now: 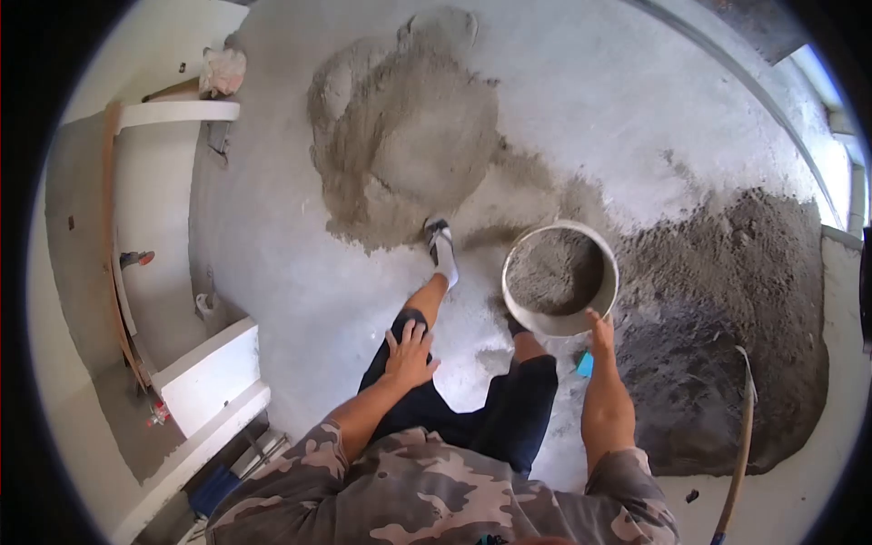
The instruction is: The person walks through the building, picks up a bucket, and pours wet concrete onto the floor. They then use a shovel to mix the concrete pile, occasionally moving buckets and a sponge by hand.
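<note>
My left hand (411, 354) rests on my left thigh near the knee, fingers spread, holding nothing. At the near right rim of a round whitish bucket (551, 325), my right hand (600, 332) is closed on the edge. Grey, crumbly mortar mix (556, 272) lies inside the bucket. The bucket is beside my right leg, its mouth facing up toward me; whether its base sits flat on the floor is hidden. A large mound of dark, damp mortar mix (727, 282) spreads to the right of the bucket.
A flattened patch of mortar (427, 145) covers the floor ahead of my left foot. A long-handled tool (745, 436) leans into the right mound. A small turquoise object (584, 364) lies below the bucket. Low white walls (213, 377) and a wooden board (114, 254) stand left.
</note>
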`<state>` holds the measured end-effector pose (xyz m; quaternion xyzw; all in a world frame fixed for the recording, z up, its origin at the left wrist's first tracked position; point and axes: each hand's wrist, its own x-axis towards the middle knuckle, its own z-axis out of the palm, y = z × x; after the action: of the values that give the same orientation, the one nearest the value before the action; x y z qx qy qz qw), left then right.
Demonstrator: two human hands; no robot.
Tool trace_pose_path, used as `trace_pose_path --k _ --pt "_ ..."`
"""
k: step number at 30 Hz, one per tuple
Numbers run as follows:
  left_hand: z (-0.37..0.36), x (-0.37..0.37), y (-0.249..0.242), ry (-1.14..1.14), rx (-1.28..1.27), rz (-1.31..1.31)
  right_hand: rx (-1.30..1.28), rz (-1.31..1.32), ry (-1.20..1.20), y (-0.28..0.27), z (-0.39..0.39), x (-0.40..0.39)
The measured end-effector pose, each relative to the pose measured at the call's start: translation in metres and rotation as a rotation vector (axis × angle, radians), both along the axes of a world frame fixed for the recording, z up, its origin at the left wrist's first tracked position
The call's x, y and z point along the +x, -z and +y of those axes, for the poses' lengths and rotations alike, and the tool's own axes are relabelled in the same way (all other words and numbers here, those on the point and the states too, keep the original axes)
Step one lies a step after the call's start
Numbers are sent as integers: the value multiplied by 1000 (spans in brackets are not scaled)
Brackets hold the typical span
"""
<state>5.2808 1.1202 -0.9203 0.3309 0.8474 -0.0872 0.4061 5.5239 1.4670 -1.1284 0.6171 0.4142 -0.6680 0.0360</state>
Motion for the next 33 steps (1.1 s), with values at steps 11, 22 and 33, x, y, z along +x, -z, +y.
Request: trace_pose_path --k 11,22,33 --pt "-8 -94 32 -134 284 66 301 -172 272 -29 -73 -120" --pt "93 -237 137 -440 772 94 343 -91 -65 -16 -46 -427" --pt "129 -267 228 -405 600 70 12 -162 275 150 33 -224"
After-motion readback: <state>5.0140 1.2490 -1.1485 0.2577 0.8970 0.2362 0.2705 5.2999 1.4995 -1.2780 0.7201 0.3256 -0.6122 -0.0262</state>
